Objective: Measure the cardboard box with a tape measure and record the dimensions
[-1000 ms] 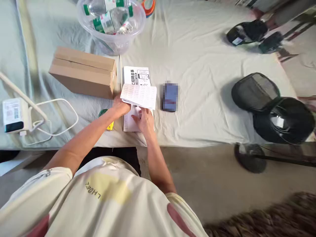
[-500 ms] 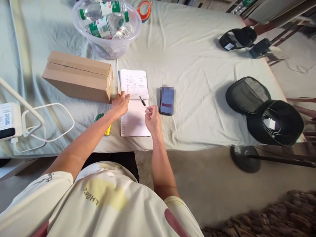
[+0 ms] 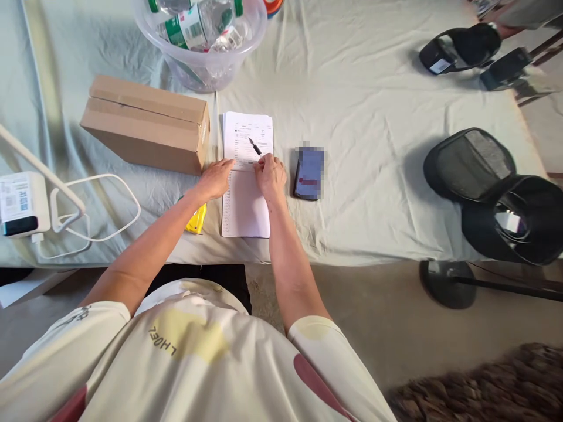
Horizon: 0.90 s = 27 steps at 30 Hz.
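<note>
A printed form pad (image 3: 241, 130) lies on the cloth-covered table, with a blank pinkish sheet (image 3: 246, 205) on its near half. My right hand (image 3: 271, 176) is closed around a black-tipped pen (image 3: 255, 146), whose point is over the printed page. At the pad's left edge, my left hand (image 3: 219, 179) lies with its fingers stretched across the fold between the pages. To the right of the pad is a phone (image 3: 310, 173), its lit screen blurred out. A yellow object (image 3: 196, 220) shows from behind my left forearm, partly hidden.
Left of the pad stands a cardboard box (image 3: 145, 132). Behind it, a clear plastic basin (image 3: 206, 67) holds several bottles. A white device with a cable (image 3: 24, 202) is at far left. Black caps (image 3: 470, 164) lie on the right; part of another person (image 3: 523, 14) shows at top right.
My right hand with the pen has moved up the pad, away from me, onto the printed page. My left hand's fingers lie flatter at the fold. The whole view has shifted slightly.
</note>
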Available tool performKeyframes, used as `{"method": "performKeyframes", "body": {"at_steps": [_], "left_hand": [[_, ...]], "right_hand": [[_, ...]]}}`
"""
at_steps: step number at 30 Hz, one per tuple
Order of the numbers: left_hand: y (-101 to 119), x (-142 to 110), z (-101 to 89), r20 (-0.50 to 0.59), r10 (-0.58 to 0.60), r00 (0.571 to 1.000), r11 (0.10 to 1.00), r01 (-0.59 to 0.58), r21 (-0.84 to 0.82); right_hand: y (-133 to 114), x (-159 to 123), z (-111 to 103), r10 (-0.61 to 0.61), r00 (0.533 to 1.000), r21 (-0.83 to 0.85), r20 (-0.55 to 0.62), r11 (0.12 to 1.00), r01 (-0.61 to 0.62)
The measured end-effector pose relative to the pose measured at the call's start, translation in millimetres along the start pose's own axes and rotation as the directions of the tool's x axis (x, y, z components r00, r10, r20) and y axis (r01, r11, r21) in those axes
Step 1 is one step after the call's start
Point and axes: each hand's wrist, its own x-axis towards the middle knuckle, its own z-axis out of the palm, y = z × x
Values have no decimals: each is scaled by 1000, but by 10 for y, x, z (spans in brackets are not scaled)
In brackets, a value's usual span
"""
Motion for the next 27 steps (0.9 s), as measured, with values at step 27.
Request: {"method": "performKeyframes", "body": {"at_steps": [27], "left_hand": [[-219, -1714, 199, -216, -139, 966, 977, 170, 132]], "right_hand": [[-127, -232, 41, -93, 989, -53, -115, 995, 87]]}}
